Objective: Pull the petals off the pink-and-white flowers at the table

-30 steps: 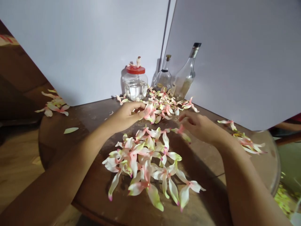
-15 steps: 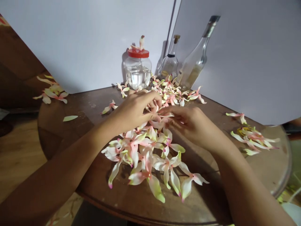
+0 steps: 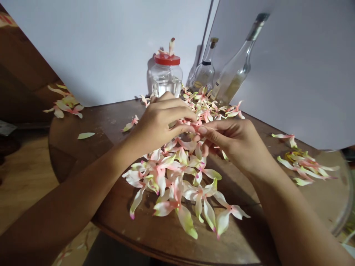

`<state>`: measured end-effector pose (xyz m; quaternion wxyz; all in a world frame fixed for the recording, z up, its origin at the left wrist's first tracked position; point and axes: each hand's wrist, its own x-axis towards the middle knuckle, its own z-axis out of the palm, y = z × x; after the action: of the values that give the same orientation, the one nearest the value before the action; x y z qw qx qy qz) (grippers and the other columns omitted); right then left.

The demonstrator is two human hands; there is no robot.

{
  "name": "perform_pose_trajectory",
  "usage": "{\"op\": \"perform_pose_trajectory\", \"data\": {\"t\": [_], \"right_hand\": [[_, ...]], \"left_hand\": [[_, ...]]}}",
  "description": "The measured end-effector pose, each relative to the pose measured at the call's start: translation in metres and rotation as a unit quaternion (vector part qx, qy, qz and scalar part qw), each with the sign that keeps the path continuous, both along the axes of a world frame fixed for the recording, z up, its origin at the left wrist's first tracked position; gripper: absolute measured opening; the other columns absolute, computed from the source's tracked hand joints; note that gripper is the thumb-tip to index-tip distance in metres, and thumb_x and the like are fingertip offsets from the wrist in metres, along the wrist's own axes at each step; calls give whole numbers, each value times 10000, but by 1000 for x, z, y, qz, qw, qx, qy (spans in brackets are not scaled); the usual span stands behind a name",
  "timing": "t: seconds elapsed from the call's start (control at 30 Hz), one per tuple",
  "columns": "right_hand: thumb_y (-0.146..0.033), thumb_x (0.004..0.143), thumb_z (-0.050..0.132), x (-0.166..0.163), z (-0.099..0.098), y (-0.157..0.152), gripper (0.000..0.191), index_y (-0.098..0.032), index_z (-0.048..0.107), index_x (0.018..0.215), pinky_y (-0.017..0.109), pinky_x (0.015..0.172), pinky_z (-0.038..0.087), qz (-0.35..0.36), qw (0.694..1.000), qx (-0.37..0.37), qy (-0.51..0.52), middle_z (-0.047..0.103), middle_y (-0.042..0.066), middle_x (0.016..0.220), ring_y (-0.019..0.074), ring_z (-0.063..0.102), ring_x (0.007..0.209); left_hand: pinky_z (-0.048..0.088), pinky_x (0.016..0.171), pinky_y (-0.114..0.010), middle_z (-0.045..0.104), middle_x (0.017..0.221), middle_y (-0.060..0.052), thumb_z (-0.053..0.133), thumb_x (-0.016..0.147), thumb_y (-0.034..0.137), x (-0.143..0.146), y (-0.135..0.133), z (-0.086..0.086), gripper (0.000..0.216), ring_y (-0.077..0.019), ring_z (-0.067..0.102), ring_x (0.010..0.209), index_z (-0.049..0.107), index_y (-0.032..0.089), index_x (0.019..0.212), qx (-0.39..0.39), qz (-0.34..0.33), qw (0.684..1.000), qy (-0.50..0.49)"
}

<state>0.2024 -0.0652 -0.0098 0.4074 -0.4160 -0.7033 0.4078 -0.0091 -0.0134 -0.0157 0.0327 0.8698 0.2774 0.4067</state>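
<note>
Above the table's middle, my left hand (image 3: 168, 120) and my right hand (image 3: 231, 138) meet, fingertips almost touching. Both are closed in a pinch on a small pink-and-white flower (image 3: 197, 125), mostly covered by the fingers. A pale petal end shows under the right fingers. Just below and nearer to me spreads a heap of pink-and-white flowers (image 3: 173, 199) with long petals, some tipped green or magenta. Behind my hands lies a second heap of such flowers (image 3: 205, 109).
A red-lidded clear jar (image 3: 166, 83) partly full of clear liquid stands at the back, a flower on its lid. Beside it are a corked bottle (image 3: 203, 75) and a taller bottle (image 3: 235, 83). Smaller flower groups lie on the round wooden table (image 3: 133, 240) at left and right.
My right hand has turned, its thumb now showing on top by the left fingertips. Both hands stay together at the flower. The whole view has shifted slightly.
</note>
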Motion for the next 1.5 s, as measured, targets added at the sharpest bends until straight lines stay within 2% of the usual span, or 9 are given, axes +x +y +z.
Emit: {"op": "perform_pose_trajectory", "data": {"t": [0.13, 0.3, 0.4, 0.53, 0.73, 0.93, 1.17, 1.3, 1.5], "right_hand": [[-369, 919, 722, -5, -4, 0, 274, -181, 750, 722, 224, 432, 352, -17, 998, -11, 62, 649, 14, 549, 97, 505, 457], [-303, 838, 812, -9, -7, 0, 282, -209, 640, 635, 250, 435, 440, -52, 982, -30, 181, 609, -16, 569, 105, 524, 446], [-323, 860, 790, -10, -7, -1, 293, -209, 633, 640, 261, 448, 463, -21, 980, -43, 195, 611, -15, 592, 101, 519, 450], [-323, 869, 782, -12, -6, -4, 265, -206, 657, 667, 250, 443, 456, 5, 977, -65, 205, 613, -12, 609, 94, 521, 453], [-398, 813, 827, -16, -6, -6, 274, -220, 677, 668, 264, 456, 491, 0, 974, -85, 212, 598, -28, 547, 98, 508, 419], [-468, 776, 834, -18, -7, -5, 286, -227, 720, 671, 258, 421, 464, 17, 973, -83, 216, 596, -20, 547, 100, 506, 421], [-440, 810, 814, -11, -14, 0, 339, -210, 627, 647, 244, 446, 440, 16, 968, -76, 238, 636, -25, 616, 83, 512, 444], [-399, 808, 828, -8, -12, 1, 344, -205, 603, 634, 227, 445, 418, 23, 960, -85, 267, 659, -29, 603, 78, 514, 434], [-394, 793, 848, 3, -7, 4, 349, -193, 609, 637, 208, 414, 335, -14, 960, -52, 274, 619, -43, 544, 54, 448, 388]], "left_hand": [[527, 915, -401, 747, 931, -16, 717, 903, 330, 0, 0, -2, 87, -209, 667, 948, 749, 259, 943, -4, -31, 999, -20], [566, 890, -364, 756, 966, -19, 728, 895, 313, 2, -3, -1, 113, -203, 691, 973, 750, 247, 985, -48, -22, 996, -65], [582, 921, -339, 742, 1066, -8, 709, 912, 311, 2, -6, 1, 180, -185, 699, 1020, 728, 254, 1081, -94, -40, 991, -85], [592, 908, -294, 734, 1007, 22, 688, 928, 281, 3, -10, 3, 113, -155, 709, 1005, 736, 245, 1024, -123, -61, 985, -103], [627, 865, -320, 736, 1053, 20, 708, 899, 363, 3, -16, 8, 221, -204, 716, 1067, 733, 279, 1102, -165, -84, 977, -105], [633, 827, -301, 745, 978, 11, 709, 900, 353, 1, -13, 10, 152, -209, 718, 1059, 765, 259, 1005, -174, -54, 979, -97], [622, 786, -289, 743, 984, 2, 605, 977, 396, 6, -3, -5, 236, -168, 723, 971, 735, 223, 1072, -179, -58, 970, -156], [613, 768, -314, 739, 1030, -39, 541, 1008, 452, 2, 13, -12, 316, -188, 715, 987, 705, 202, 1111, -157, -23, 967, -201], [586, 877, -328, 723, 1043, 1, 554, 1001, 422, -19, 36, -5, 258, -180, 696, 1061, 706, 232, 1089, -134, 33, 952, -274]]}}
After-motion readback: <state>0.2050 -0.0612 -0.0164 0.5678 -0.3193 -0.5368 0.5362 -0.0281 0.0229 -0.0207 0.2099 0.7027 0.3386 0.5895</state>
